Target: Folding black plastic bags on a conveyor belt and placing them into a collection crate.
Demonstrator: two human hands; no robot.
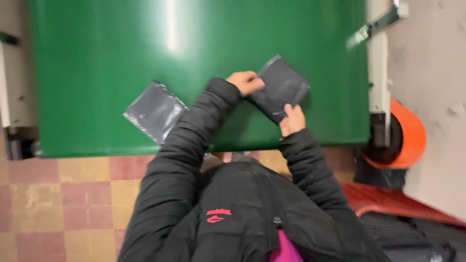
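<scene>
Head view: left hand [246, 82] and right hand [292, 119] each pinch an edge of one dark grey flat bag [280, 88] lying on the green belt [97, 58]. Second identical bag [155, 111] lies to the left, untouched (handling looks partway done).

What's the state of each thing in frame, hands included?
left hand: closed, pinching the held pouch's upper left edge
right hand: gripping its lower edge
held grey pouch: flat, tilted, on the green belt
second grey pouch: flat on belt, untouched
orange roller: at the belt's right end
</scene>
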